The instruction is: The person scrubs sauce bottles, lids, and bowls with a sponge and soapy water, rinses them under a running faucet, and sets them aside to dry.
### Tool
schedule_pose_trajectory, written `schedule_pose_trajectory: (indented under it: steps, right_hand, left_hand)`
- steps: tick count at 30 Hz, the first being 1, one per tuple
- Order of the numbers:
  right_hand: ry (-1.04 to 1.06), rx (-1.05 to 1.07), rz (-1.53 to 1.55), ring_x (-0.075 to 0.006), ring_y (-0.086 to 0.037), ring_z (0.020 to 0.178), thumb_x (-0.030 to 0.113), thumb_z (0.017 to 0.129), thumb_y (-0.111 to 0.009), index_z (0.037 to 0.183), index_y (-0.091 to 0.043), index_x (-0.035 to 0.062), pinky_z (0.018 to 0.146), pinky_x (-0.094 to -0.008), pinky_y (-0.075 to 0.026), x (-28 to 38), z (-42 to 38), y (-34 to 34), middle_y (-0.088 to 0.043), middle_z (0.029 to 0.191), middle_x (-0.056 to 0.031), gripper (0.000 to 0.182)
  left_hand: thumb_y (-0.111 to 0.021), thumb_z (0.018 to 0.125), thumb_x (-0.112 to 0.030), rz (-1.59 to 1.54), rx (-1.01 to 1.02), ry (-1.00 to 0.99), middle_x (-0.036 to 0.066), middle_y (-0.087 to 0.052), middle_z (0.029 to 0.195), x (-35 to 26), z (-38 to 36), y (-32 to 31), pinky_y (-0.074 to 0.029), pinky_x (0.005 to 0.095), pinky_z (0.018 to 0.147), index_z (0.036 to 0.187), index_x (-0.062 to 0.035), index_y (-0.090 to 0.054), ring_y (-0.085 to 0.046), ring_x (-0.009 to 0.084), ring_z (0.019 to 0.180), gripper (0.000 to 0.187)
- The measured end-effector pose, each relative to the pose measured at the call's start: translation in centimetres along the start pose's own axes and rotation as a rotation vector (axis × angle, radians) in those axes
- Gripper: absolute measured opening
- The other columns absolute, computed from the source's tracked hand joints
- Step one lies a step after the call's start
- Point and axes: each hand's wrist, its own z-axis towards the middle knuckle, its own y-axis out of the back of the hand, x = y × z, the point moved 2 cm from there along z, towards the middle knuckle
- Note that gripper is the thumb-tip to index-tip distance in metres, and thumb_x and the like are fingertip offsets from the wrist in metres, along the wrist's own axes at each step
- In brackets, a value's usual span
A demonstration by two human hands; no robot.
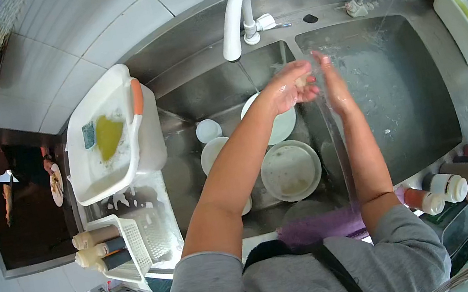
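Observation:
Both my hands are wet and held above the divider of a steel double sink. My left hand (292,88) has its fingers loosely bent and apart, with no object visible in it. Facing it, my right hand (333,83) is open, fingers stretched upward. A white faucet (235,22) runs a thin stream into the left basin, beside my left hand. Below lie a pale plate (282,128), partly covered by my left hand and forearm, a round dish (292,176) with cloudy water, and a small white cup (208,130). My left forearm partly hides another white dish (209,155).
Water fills the right basin (398,93). At left stands a white tub (149,135) with suds, a yellow cloth-like item (109,137) and a green scouring pad (88,135). A white basket (135,246) sits nearer. Several bottles (448,187) line the right edge.

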Motion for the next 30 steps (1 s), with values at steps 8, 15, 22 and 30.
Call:
schedule_pose_trajectory:
  steps: [8, 15, 22, 30]
  right_hand:
    - [-0.086, -0.874, -0.062, -0.0344, -0.056, 0.111, 0.028, 0.095, -0.05, 0.128, -0.048, -0.0024, 0.094, -0.0448, -0.044, -18.5, 4.9, 25.6, -0.057, 0.126, -0.0176, 0.045]
    - [-0.043, 0.462, 0.36, -0.0289, -0.063, 0.103, 0.033, 0.094, -0.054, 0.106, -0.059, -0.0042, 0.092, -0.0387, -0.05, 0.1, -3.6, 0.8, -0.065, 0.106, -0.0191, 0.04]
    - [0.807, 0.669, -0.305, -0.0304, -0.044, 0.129, 0.023, 0.096, -0.05, 0.116, -0.065, 0.0077, 0.109, -0.0452, -0.029, 2.2, -11.1, -11.2, -0.06, 0.126, -0.009, 0.029]
    - [0.66, 0.207, -0.541, -0.0322, -0.051, 0.12, 0.0, 0.083, -0.058, 0.111, -0.064, 0.0075, 0.099, -0.0418, -0.041, -0.9, -20.1, 0.4, -0.058, 0.124, -0.0104, 0.029]
  left_hand:
    - [-0.063, 0.068, -0.004, 1.343, -0.661, -0.362, 0.014, -0.062, 0.107, -4.8, -0.5, 8.7, -0.048, 0.0382, 0.088, 0.097, -0.0153, -0.066, -0.06, 0.0304, 0.101, 0.03]
    - [-0.062, 0.074, -0.014, 1.43, -0.433, -0.206, 0.016, -0.062, 0.112, -2.2, 2.6, 9.2, -0.047, 0.0399, 0.091, 0.09, -0.0148, -0.069, -0.06, 0.0296, 0.106, 0.018]
    - [-0.073, 0.073, -0.029, 1.864, -0.065, 0.104, 0.02, -0.069, 0.09, -0.5, 1.0, 3.9, -0.051, 0.0401, 0.075, 0.096, -0.0017, -0.069, -0.067, 0.0319, 0.082, 0.036]
    - [-0.076, 0.074, -0.013, 1.172, 0.08, -0.214, 0.011, -0.067, 0.091, 1.5, -1.7, -2.5, -0.052, 0.0348, 0.078, 0.108, -0.0056, -0.064, -0.066, 0.0207, 0.092, 0.037]
